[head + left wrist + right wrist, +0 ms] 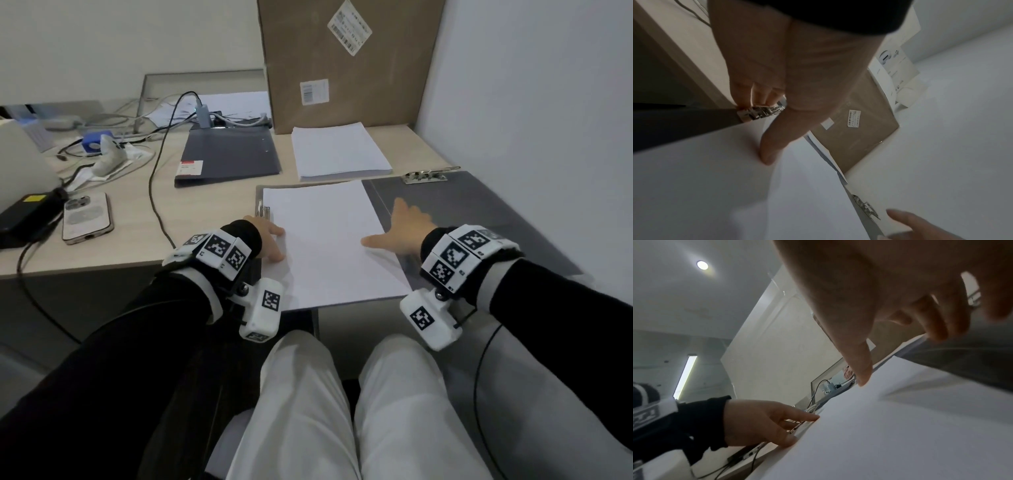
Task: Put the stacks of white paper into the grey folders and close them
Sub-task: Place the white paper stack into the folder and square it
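Note:
An open grey folder [472, 212] lies at the desk's near edge. A stack of white paper [325, 240] lies on its left half. My left hand [270, 241] rests at the paper's left edge: the thumb [772, 146] presses the sheet and the fingers touch the metal clip [760, 112]. My right hand [400, 233] is spread flat, with its thumb [863, 369] on the paper's right edge and the fingers over the grey cover [962, 361]. A second paper stack [339, 150] and a closed grey folder [229, 156] lie farther back.
A tall cardboard box [342, 61] stands behind the second stack, and a wall runs along the right. A phone [87, 217], a black charger [24, 212], cables and small items crowd the left of the desk. A second metal clip [424, 176] sits on the open folder's far edge.

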The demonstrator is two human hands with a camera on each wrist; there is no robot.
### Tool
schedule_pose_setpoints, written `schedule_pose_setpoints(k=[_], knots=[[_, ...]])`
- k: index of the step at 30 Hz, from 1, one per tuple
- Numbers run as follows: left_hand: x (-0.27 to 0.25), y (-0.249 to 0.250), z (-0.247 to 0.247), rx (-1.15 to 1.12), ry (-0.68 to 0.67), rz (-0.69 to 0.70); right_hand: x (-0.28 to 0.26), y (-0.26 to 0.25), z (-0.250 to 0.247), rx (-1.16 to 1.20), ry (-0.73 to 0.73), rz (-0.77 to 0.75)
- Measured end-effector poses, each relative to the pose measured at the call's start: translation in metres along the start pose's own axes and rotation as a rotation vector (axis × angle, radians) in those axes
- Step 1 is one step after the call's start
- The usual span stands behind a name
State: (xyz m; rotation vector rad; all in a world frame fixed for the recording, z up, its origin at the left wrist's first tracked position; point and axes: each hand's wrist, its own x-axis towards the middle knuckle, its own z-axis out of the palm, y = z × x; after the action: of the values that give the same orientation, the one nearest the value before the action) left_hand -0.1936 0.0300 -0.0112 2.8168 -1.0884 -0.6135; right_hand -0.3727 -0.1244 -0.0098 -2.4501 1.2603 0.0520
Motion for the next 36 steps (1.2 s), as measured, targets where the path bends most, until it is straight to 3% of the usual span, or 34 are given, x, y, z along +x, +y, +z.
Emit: schedule_pose_setpoints(k=[2, 6, 11, 17, 23, 27, 30, 33, 36], knots=[[0.0, 0.0, -0.001, 0.009, -0.001, -0.001, 0.006, -0.004, -0.001, -0.104, 0.017, -0.105], [0.001, -0.002, 0.0, 0.006, -0.001, -0.003, 0.014, -0.034, 0.002, -0.238, -0.168, -0.317], [0.0, -0.002, 0.001, -0.015, 0.014, -0.002, 0.025, -0.07, 0.021, -0.355, -0.294, -0.367], [0.004, -0.008, 0.002, -0.047, -0.008, 0.03, 0.033, -0.067, 0.045, -0.37, -0.28, -0.375], [0.017, -0.004, -0.019, -0.363, 0.144, -0.013, 0.034, -0.066, 0.044, -0.358, -0.285, -0.365], [0.025, -0.009, -0.016, -0.698, 0.245, -0.056, 0.037, -0.066, 0.046, -0.339, -0.287, -0.358], [0.024, -0.019, -0.018, -0.893, 0.381, -0.037, 0.037, -0.066, 0.047, -0.327, -0.286, -0.354], [0.021, -0.036, -0.022, -0.855, 0.309, 0.043, 0.037, -0.066, 0.046, -0.322, -0.289, -0.354], [0.018, -0.056, -0.028, -0.705, 0.096, 0.063, 0.038, -0.066, 0.046, -0.332, -0.291, -0.354]])
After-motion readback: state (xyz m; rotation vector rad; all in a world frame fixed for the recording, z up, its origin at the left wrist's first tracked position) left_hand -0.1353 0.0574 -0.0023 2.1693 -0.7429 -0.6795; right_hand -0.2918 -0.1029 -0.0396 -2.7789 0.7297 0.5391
